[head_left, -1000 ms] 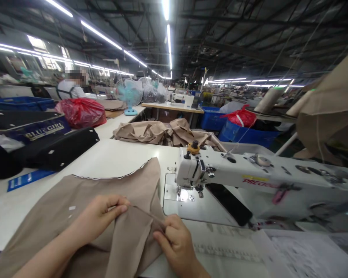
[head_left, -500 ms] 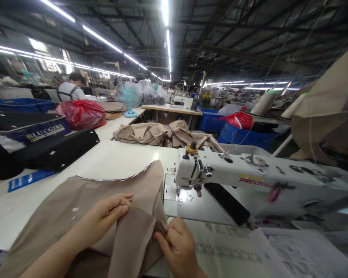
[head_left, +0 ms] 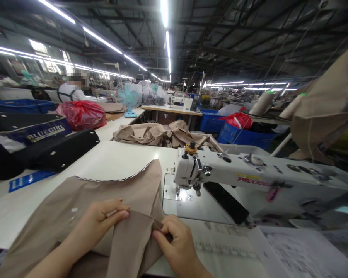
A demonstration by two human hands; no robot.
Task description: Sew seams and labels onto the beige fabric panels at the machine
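A large piece of tan fabric lies across the front left of the white table, its far edge showing a thin black-and-white line. My left hand pinches a fold of it between thumb and fingers. Close by on the right, my right hand grips the fabric's seam edge, thumb against curled fingers. Between the two hands the cloth is drawn into a ridge, and a strip of it hangs toward me. Just beyond my right hand stands a white sewing machine, its lit needle area apart from the fabric.
A black phone lies on the machine bed. A white plastic box sits at front right. More tan fabric is heaped behind the table. Black rolled material and a red bag are at left, with a fan beyond.
My left hand has dropped slightly toward me, still pinching the fabric. My right hand has shifted a little and keeps its grip; the ridge between them looks straighter.
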